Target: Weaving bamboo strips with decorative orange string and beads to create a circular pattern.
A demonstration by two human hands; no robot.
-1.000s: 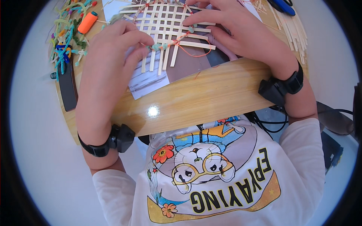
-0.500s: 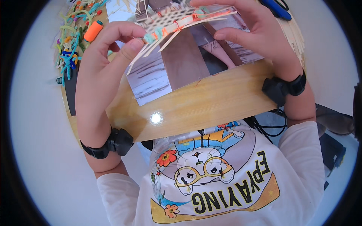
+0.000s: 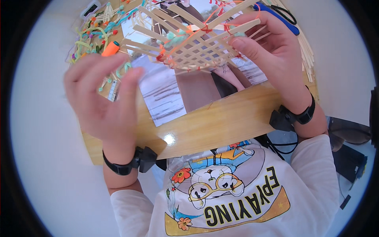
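The right hand (image 3: 278,51) is pinching the edge of a woven lattice of pale wooden strips (image 3: 203,53), its thumb pressing beside an aqua tuft (image 3: 238,34) while its fingers are reaching behind the strips, partly hidden. The lattice is extending leftward from this grip, so that the hand is gripping its right margin rather than its middle. It is tilting above a printed sheet (image 3: 164,98), its free strip ends fanning outward and red and orange thread binding its rim. The left hand (image 3: 100,94), blurred, is spreading thumb and forefinger apart, with nothing showing in the gap; the lattice is lying up and to the right of it, its nearest strip ends just beyond the fingertips. Beyond that hand, an orange tube (image 3: 111,49) is resting near tangled coloured pipe cleaners (image 3: 90,39). A blue-handled tool (image 3: 282,20) and loose strips (image 3: 307,55) are lying on the table (image 3: 225,114) near the right hand.
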